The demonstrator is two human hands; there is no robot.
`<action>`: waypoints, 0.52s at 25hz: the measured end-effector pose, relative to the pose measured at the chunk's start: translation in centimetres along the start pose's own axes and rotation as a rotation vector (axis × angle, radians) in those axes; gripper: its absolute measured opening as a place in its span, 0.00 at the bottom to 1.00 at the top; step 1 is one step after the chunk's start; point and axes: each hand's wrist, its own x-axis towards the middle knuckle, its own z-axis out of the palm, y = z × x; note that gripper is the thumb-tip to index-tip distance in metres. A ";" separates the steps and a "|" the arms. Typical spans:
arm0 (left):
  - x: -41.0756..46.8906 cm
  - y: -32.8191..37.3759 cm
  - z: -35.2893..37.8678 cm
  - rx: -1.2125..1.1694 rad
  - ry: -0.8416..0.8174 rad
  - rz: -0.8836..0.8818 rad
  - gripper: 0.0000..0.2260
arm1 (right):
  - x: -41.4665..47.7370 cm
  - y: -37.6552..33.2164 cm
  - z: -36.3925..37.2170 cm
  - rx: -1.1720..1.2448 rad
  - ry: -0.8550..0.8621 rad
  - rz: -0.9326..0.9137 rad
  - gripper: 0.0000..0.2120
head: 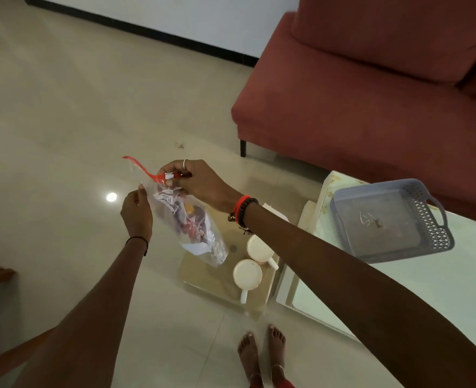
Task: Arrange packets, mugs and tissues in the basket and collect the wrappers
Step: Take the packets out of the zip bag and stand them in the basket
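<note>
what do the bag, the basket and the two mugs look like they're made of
Bag: thin clear plastic film with a red zip strip; the wrappers show through it and it crinkles.
Basket: grey-blue moulded plastic, matte, with perforated lattice walls.
Mugs: cream, smooth, faintly glossy; ceramic or hard plastic, can't tell.

The basket [393, 219] sits on the worktop [427, 281], right of two mugs [248, 274] on a lower shelf [203, 278]. The sofa [371, 93] stands behind the worktop.
</note>
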 end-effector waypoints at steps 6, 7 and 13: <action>-4.1 7.0 -0.2 -0.247 -0.027 0.124 0.14 | -6.0 -6.8 -5.5 -0.124 0.128 -0.099 0.11; -5.2 8.1 0.0 -0.283 -0.025 0.163 0.14 | -7.4 -7.3 -6.5 -0.156 0.154 -0.101 0.11; -14.2 14.4 3.0 -0.100 -0.014 0.551 0.20 | -16.7 -7.9 -13.1 -0.260 0.324 -0.071 0.10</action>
